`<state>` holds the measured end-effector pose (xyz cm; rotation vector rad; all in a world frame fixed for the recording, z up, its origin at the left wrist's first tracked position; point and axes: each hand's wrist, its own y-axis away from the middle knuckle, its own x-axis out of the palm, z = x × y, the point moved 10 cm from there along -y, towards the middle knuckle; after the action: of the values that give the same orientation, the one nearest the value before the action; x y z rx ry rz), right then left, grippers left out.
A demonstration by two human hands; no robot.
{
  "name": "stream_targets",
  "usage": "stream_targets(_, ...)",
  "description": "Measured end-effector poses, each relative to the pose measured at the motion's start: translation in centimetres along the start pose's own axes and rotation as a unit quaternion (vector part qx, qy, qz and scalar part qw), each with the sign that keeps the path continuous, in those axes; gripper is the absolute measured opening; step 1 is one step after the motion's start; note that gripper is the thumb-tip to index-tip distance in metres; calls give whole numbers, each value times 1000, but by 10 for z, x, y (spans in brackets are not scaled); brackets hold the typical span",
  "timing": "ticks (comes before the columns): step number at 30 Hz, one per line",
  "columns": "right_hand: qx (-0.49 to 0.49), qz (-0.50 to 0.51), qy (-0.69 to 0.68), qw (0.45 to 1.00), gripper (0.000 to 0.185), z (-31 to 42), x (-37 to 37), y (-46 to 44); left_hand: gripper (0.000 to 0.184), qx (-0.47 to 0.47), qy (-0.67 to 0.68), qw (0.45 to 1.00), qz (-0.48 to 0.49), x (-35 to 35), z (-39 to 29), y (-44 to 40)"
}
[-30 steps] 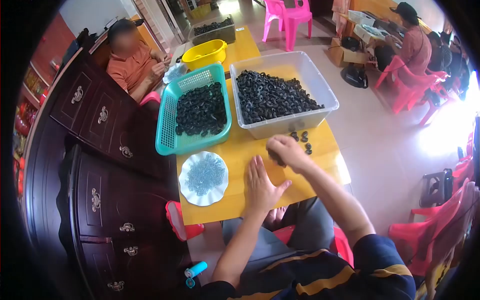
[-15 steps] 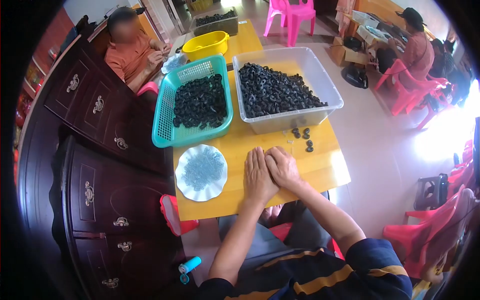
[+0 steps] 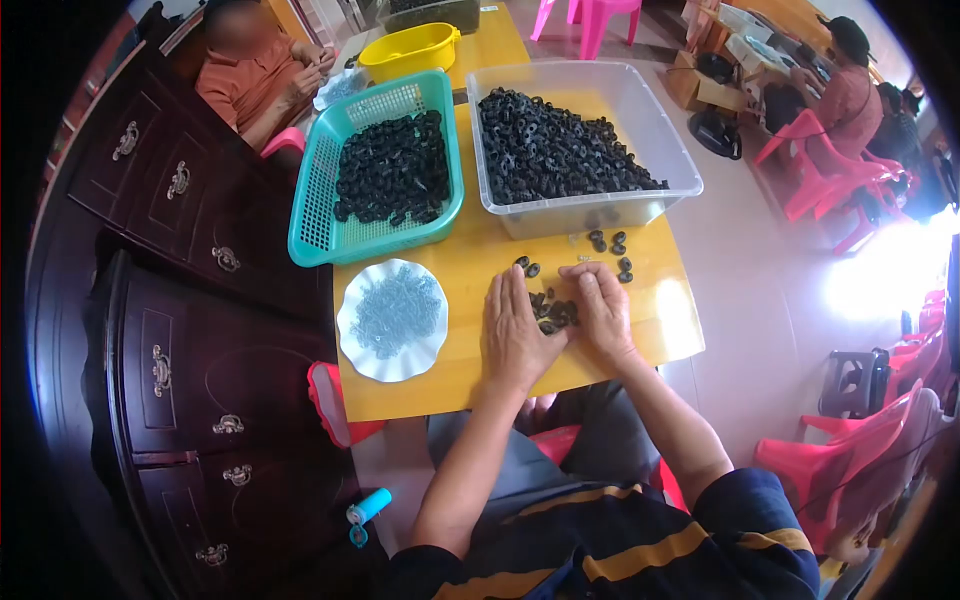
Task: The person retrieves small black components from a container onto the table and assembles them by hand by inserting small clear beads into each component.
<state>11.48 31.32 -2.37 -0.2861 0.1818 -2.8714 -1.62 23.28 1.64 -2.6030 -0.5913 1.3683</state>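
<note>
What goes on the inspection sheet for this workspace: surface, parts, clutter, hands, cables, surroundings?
Surface: yellow table, bright glare near its right edge.
Job's things: black pieces heaped in the green basket and clear bin; small clear pieces on the white plate.
Clutter: a few stray black pieces in front of the clear bin.
Hands: left hand, fingers straight, beside loose black pieces; right hand on their other side, its grip unclear.
Cables: nothing seen for certain.
Surroundings: seated co-worker at upper left; dark cabinet on the left; pink chairs on the right.
</note>
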Motion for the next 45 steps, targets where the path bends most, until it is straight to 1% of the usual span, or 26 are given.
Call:
stream_targets(1,-12,-13,53,998,19,8,-4,1,108,-3,0,1000,2,0,1,0)
stream_targets(2,-9,-12,53,998,19,14,-6,2,109,4,-3,1000,-3,-1,0,0)
stream_targets(4,-9,6,207,978,15,27,-4,4,111,10,-6,1000,-6,-1,0,-1)
stream_targets(5,-7,5,209,978,15,23,-5,4,111,13,-7,1000,-8,0,0,-1)
stream_targets(7,-98,36,249,963,16,31,6,8,111,13,-6,1000,-7,1,0,-1)
stream_targets(8,-121,50,281,951,19,34,10,9,109,18,-4,1000,-10,1,-1,-1)
stream_targets(12,-125,45,256,958,15,39,9,11,108,16,-7,1000,-2,2,0,-1)
stream_targets(14,-54,-13,153,987,13,40,-10,6,110,11,-6,1000,4,0,0,-2)
stream_targets(15,-85,-12,129,988,14,54,-12,2,111,9,-7,1000,10,0,0,-2)
stream_targets(18,-125,-22,88,988,14,101,-23,-20,113,8,-3,1000,17,0,0,-2)
stream_targets(21,-238,-5,187,953,14,171,-22,-64,112,17,6,1000,18,1,2,-2)
stream_targets(22,-220,6,217,951,15,180,-21,-84,112,16,11,1000,18,2,2,-2)
stream_targets(24,-227,37,302,925,16,180,-24,-139,112,23,3,1000,16,2,2,-2)
stream_targets(26,-190,91,439,873,17,158,-23,-193,111,22,6,1000,21,1,2,-4)
stream_targets(27,-189,92,441,873,17,151,-26,-215,111,20,8,999,24,0,1,-3)
stream_targets(29,-133,189,586,777,20,107,-21,-254,111,18,10,999,28,-1,1,-4)
stream_targets(30,-133,189,586,777,20,93,-27,-276,110,16,11,999,31,-1,1,-4)
stream_targets(32,-99,246,618,741,23,49,-36,-308,109,11,10,999,36,-1,2,-6)
stream_targets(33,-101,247,616,741,23,42,-35,-314,108,8,6,999,39,-1,3,-6)
stream_targets(35,-44,284,678,677,25,10,-37,-325,106,10,11,999,38,0,4,-6)
stream_targets(37,-45,284,662,693,27,0,-34,-330,105,13,19,999,37,-1,5,-7)
stream_targets(39,-51,330,683,650,29,-8,-28,-327,105,7,23,999,43,-3,5,-8)
stream_targets(42,-41,315,693,647,23,-10,-31,-321,103,1,25,999,47,-2,7,-7)
stream_targets(43,-44,325,716,616,28,-13,-29,-321,102,6,27,999,46,-3,6,-8)
stream_targets(44,-48,325,715,617,28,-14,-31,-324,101,5,32,998,46,-4,5,-8)
stream_targets(45,-67,355,699,617,23,-17,-27,-322,101,5,30,999,43,-3,6,-9)
